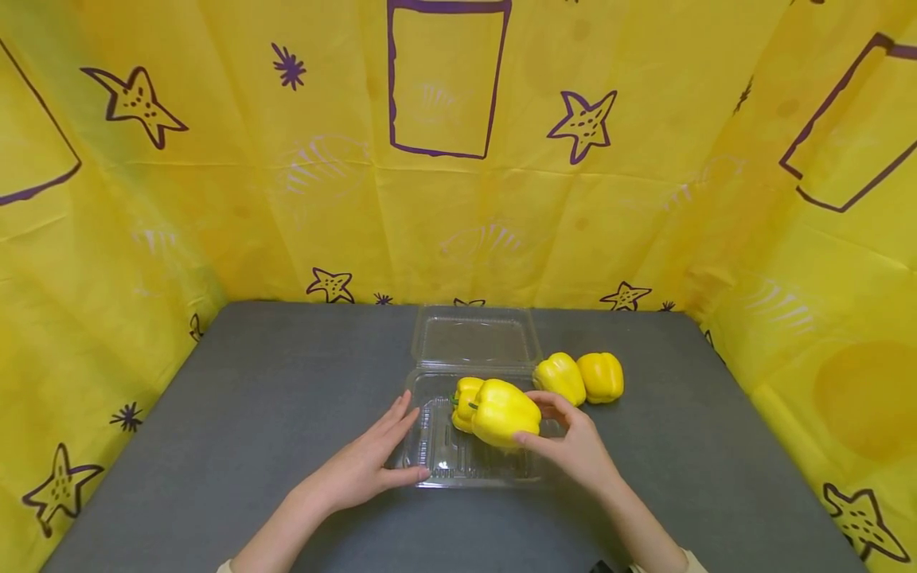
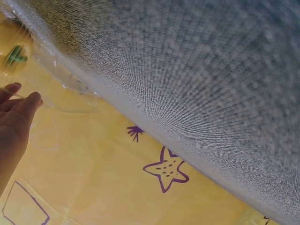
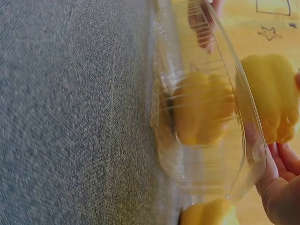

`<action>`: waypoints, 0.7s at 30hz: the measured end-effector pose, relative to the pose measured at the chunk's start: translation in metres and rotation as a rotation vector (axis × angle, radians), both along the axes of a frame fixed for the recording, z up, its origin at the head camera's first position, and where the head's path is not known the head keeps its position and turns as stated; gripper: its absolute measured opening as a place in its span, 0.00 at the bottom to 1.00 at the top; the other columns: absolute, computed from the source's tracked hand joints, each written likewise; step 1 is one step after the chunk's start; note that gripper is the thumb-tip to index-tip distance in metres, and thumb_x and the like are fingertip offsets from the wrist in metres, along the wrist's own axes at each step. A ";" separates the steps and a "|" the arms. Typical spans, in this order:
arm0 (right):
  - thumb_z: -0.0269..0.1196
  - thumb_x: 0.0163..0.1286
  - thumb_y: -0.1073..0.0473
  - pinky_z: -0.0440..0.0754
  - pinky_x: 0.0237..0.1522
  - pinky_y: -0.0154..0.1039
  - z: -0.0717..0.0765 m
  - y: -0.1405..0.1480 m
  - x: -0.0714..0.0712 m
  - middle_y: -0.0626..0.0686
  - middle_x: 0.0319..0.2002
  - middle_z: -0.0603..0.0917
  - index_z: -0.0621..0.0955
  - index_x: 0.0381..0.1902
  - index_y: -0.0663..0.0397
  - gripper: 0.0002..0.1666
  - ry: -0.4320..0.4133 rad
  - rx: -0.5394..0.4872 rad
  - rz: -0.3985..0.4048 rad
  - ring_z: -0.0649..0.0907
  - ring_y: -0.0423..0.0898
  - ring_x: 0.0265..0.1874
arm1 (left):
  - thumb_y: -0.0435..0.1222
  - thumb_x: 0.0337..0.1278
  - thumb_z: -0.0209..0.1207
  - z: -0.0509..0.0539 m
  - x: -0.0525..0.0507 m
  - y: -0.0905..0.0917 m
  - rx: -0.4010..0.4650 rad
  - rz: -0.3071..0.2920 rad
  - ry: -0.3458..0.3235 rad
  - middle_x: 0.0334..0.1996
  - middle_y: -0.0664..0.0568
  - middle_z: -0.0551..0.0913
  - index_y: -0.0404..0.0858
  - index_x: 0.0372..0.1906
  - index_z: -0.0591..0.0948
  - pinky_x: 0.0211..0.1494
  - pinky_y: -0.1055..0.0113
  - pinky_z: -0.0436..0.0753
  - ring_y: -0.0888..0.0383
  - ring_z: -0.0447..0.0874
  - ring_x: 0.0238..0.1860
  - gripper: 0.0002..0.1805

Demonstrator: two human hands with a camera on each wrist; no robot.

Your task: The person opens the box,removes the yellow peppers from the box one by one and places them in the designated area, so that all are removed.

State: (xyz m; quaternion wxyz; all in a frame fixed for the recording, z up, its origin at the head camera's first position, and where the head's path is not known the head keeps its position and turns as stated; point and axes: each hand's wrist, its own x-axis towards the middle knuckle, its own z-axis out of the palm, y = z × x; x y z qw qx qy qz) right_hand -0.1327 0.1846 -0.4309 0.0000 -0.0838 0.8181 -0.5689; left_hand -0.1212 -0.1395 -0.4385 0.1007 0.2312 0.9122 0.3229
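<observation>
A clear plastic clamshell container (image 1: pixel 437 454) lies on the table with its lid (image 1: pixel 476 341) folded back, away from me. Inside its base is a yellow bell pepper (image 1: pixel 463 418), partly hidden in the head view. My right hand (image 1: pixel 573 442) grips a second yellow bell pepper (image 1: pixel 507 414) by its blunt end, stem to the left. In the right wrist view this held pepper (image 3: pixel 274 93) is above the container's rim (image 3: pixel 248 93). At the container's left side, my left hand (image 1: pixel 368 461) rests against the rim with its fingers fairly straight and thumb at the near corner.
Two more yellow bell peppers, one nearer the container (image 1: pixel 560 379) and one farther right (image 1: pixel 602 377), sit side by side right of the container. The dark grey table (image 1: pixel 272 382) is enclosed at the back and sides by a yellow patterned cloth (image 1: pixel 344 215).
</observation>
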 end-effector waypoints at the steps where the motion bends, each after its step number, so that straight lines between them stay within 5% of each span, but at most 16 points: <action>1: 0.77 0.53 0.57 0.73 0.56 0.58 0.000 0.001 0.000 0.49 0.50 0.84 0.80 0.55 0.49 0.31 -0.003 -0.001 -0.009 0.80 0.50 0.51 | 0.58 0.55 0.64 0.000 0.000 0.000 -0.002 0.000 0.000 0.78 0.48 0.42 0.38 0.76 0.57 0.69 0.42 0.59 0.48 0.43 0.76 0.51; 9: 0.76 0.54 0.61 0.83 0.39 0.36 0.004 0.011 -0.003 0.55 0.52 0.81 0.79 0.56 0.54 0.31 -0.008 -0.028 -0.075 0.81 0.52 0.49 | 0.59 0.54 0.63 0.000 0.000 -0.001 -0.008 -0.001 -0.006 0.78 0.49 0.41 0.39 0.76 0.57 0.69 0.42 0.60 0.48 0.43 0.76 0.51; 21: 0.73 0.57 0.61 0.79 0.42 0.36 0.011 0.029 -0.004 0.55 0.53 0.79 0.77 0.58 0.57 0.31 -0.009 -0.033 -0.176 0.79 0.46 0.47 | 0.59 0.54 0.64 0.001 0.000 0.000 -0.027 0.002 -0.005 0.78 0.49 0.42 0.39 0.76 0.57 0.68 0.40 0.60 0.49 0.42 0.76 0.51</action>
